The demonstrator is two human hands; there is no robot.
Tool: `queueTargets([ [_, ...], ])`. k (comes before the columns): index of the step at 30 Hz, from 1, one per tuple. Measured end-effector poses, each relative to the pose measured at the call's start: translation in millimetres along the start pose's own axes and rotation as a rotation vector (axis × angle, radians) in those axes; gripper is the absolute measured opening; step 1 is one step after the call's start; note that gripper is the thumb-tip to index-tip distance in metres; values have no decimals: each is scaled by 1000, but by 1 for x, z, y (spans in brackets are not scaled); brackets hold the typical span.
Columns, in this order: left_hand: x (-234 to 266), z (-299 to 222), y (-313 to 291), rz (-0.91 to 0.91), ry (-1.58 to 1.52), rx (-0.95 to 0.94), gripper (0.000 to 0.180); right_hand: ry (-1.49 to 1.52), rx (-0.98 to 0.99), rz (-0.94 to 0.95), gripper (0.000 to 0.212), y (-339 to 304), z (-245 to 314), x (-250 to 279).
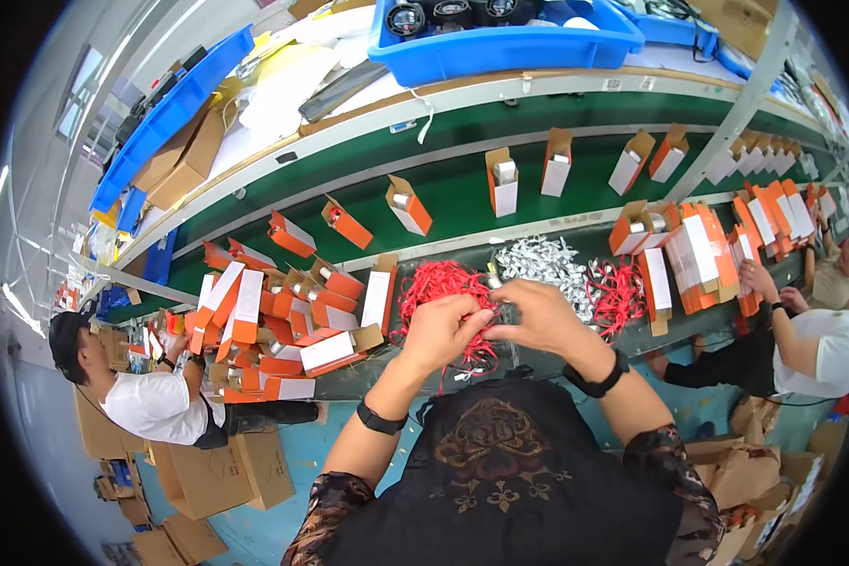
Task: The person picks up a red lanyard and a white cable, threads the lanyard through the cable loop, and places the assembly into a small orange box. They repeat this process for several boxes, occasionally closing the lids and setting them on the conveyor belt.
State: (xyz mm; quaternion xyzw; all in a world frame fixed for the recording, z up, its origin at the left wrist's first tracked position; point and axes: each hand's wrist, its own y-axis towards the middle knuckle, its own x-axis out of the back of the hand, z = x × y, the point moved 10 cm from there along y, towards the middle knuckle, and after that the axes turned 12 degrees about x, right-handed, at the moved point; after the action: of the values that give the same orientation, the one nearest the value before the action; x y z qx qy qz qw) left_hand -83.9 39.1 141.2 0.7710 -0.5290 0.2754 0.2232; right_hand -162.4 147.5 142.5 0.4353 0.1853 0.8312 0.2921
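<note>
Where the left hand meets the right hand, both are over the larger of two piles of red straps. The left fingers curl in against the thumb; the right thumb and forefinger stand slightly apart. Whether either grips a piece cannot be told. Both piles lie on the dark bench, with one heap of silvery pieces between them. Wristbands: two, black, one per arm.

On the green belt, seven orange-and-white boxes stand spaced ahead of the hands, left of the slanting post; several show white contents. More are heaped at left and ranked at right, too crowded to count.

One blue bin at top centre contains at least three round black units; a second blue bin, upper left, contains black items. Co-workers in white tops: two, one per side.
</note>
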Motion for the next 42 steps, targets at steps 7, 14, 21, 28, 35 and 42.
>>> queueTargets([
  [7, 32, 16, 11, -55, -177, -29, 14, 209, -3, 291, 16, 33, 10, -46],
  [14, 22, 79, 28, 30, -836, 91, 15, 986, -438, 288, 11, 38, -8, -77],
  [21, -36, 76, 36, 180, -1666, 184, 37, 812, -445, 31, 21, 79, -17, -62],
  [28, -31, 112, 26, 97, -1339, 424, 29, -2, 12, 96, 13, 142, -12, -46],
  [35, 12, 233, 46, -331, -1630, 658, 14, -15, 10, 273, 13, 201, -63, -107],
  [42, 24, 330, 106, -471, -1883, 779, 9, 85, -19, 455, 9, 260, -112, -222],
])
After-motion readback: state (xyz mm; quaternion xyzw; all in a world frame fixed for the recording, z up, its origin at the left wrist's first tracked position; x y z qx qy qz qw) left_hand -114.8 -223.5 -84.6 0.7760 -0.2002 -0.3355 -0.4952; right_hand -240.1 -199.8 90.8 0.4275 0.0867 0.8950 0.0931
